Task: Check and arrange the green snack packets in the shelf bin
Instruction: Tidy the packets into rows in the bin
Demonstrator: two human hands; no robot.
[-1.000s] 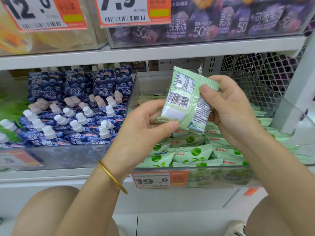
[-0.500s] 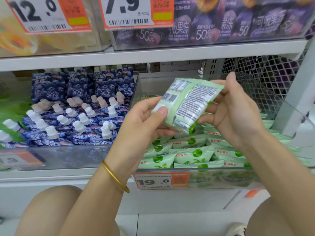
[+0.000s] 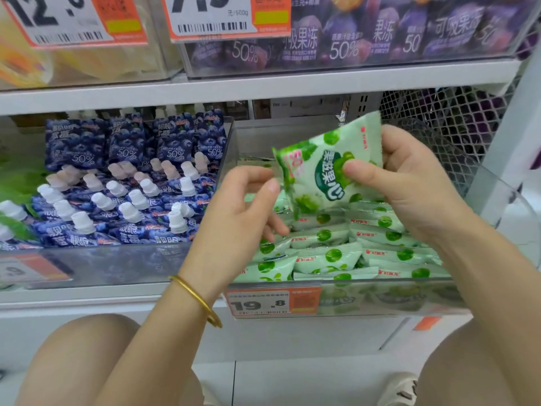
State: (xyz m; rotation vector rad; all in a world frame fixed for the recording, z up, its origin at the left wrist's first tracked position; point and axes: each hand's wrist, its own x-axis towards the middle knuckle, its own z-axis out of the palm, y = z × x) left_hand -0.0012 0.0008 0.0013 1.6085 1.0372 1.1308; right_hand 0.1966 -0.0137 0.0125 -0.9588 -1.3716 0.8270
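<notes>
View from a head camera, looking forward and down. A crouching person's bare knees (image 3: 73, 361) fill the bottom corners, with a pale shoe (image 3: 401, 388) on the floor at lower right. A gold bangle (image 3: 195, 300) circles the left wrist.

Just beyond, a clear bin (image 3: 395, 303) sits on a white lower shelf (image 3: 87, 297). An orange-and-white price tag (image 3: 272, 301) reading 19.8 is fixed to its front wall. Inside it, stacked packets (image 3: 330, 254) — pale green with dark green dots — lie in overlapping rows.

Over the bin, the right hand (image 3: 415, 186) grips a green snack packet (image 3: 319, 177), held up and tilted with its printed front toward the camera. The thumb presses on the front, and the fingers (image 3: 392, 139) curl round behind the right edge. The left hand (image 3: 234, 209) hovers at the packet's left edge, fingers loosely curled and thumb tip just beside it. Motion blur hides whether it touches the packet.

To the left, a neighbouring bin holds blue spouted pouches (image 3: 123, 200) with white caps, marked 50%. Behind the right hand is a panel of wire mesh (image 3: 445, 115).

Farthest back, an upper shelf (image 3: 263, 89) carries purple packs (image 3: 380, 33) behind clear plastic. Two large price tags hang there — one reading 7.9 (image 3: 228, 16), the other (image 3: 58, 19) starting with 12.
</notes>
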